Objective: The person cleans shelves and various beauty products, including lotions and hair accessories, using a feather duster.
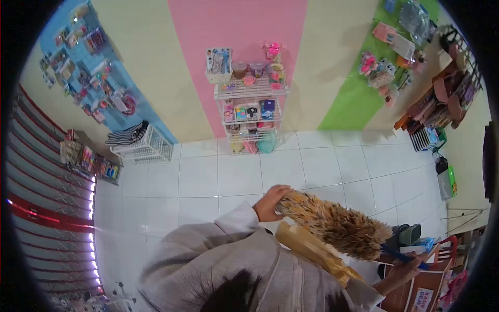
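A feather duster [332,221] with brown and tan feathers stretches slantwise in front of my body. My left hand [271,203] is closed around the feathered tip at its left end. At the lower right, my right hand [406,271] grips the blue handle [397,253]. A brown paper-like sheet or bag [312,247] lies between the duster and my grey jacket, partly covered by the feathers.
A white shelf rack [252,93] with small goods stands against the pink wall stripe. To the left are a white basket [148,148], a display rack [91,158] and a folding metal gate [49,218]. Goods hang on a green panel [343,106]; a red chair [447,249] is right.
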`<state>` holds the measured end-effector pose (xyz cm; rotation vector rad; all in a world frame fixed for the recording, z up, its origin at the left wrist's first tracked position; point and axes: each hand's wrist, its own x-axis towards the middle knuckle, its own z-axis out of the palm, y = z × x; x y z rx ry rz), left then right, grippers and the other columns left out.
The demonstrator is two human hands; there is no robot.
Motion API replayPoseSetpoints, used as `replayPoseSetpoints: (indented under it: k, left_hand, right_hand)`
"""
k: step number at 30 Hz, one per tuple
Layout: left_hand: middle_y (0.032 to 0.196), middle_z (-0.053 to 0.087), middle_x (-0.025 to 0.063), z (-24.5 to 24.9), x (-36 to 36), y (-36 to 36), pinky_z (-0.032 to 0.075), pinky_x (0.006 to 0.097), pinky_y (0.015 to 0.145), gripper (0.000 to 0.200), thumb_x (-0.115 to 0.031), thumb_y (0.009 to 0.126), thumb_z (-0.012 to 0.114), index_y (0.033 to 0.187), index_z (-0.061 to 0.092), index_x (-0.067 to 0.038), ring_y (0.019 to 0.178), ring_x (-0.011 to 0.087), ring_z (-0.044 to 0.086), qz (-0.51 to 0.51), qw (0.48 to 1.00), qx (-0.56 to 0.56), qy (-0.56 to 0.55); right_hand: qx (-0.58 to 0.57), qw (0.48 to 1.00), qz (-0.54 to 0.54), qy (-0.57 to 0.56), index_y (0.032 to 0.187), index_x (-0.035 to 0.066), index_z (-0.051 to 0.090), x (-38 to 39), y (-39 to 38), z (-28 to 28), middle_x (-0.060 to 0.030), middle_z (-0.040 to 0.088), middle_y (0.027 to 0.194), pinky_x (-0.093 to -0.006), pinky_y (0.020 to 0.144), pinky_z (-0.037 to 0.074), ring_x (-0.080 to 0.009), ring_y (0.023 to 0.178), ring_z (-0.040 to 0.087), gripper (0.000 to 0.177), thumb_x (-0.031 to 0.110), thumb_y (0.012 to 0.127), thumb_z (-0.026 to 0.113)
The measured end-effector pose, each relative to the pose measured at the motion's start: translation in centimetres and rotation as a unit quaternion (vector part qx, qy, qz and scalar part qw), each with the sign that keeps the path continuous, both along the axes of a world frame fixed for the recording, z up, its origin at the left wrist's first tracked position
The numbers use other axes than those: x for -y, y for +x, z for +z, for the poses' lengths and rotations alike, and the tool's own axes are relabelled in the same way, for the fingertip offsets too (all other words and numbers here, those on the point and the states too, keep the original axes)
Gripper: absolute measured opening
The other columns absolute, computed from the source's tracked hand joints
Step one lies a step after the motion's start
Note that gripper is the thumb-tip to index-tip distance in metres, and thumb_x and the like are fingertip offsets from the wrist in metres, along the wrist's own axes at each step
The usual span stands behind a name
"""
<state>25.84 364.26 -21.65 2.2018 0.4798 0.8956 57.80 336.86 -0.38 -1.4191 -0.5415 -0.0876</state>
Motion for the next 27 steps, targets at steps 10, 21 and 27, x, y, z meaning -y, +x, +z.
replayPoseSetpoints:
  k: [10, 21, 27]
  left_hand:
    - [0.131, 0.040, 0.0186, -0.1, 8.0, 2.7, 0.032, 0.0439, 0.104, 0.085, -0.010, 0.058, 0.077, 0.133, 0.037, -0.007, 0.123, 0.0376, 0.037, 0.061, 0.996, 0.005, -0.069]
    - [0.130, 0.041, 0.0195, 0.3, 9.6, 2.3, 0.033, 0.0435, 0.103, 0.083, -0.011, 0.058, 0.078, 0.131, 0.038, -0.005, 0.123, 0.0385, 0.038, 0.084, 0.995, -0.038, -0.042]
    - [0.131, 0.041, 0.0201, -0.5, 10.3, 0.9, 0.034, 0.0444, 0.102, 0.078, -0.009, 0.058, 0.080, 0.126, 0.042, -0.008, 0.124, 0.0386, 0.037, 0.165, 0.986, -0.014, -0.019]
  right_hand:
    - [0.144, 0.982, 0.067, 0.105, 0.115, 0.003, 0.045, -0.6, 2.5, 1.5, -0.0063, 0.055, 0.067, -0.0220, 0.041, 0.034, -0.0119, 0.048, 0.046, 0.044, 0.037, 0.090, 0.054]
    - [0.173, 0.970, 0.158, 0.063, 0.090, 0.001, 0.046, 3.3, 7.4, -1.6, -0.0057, 0.049, 0.074, -0.0226, 0.040, 0.032, -0.0098, 0.053, 0.042, 0.029, 0.029, 0.095, 0.051]
    - [-0.055, 0.995, 0.084, 0.011, 0.111, 0.005, 0.052, -0.3, 6.1, -1.5, 0.0000, 0.052, 0.086, -0.0182, 0.057, 0.037, -0.0056, 0.071, 0.047, 0.021, 0.019, 0.094, 0.054]
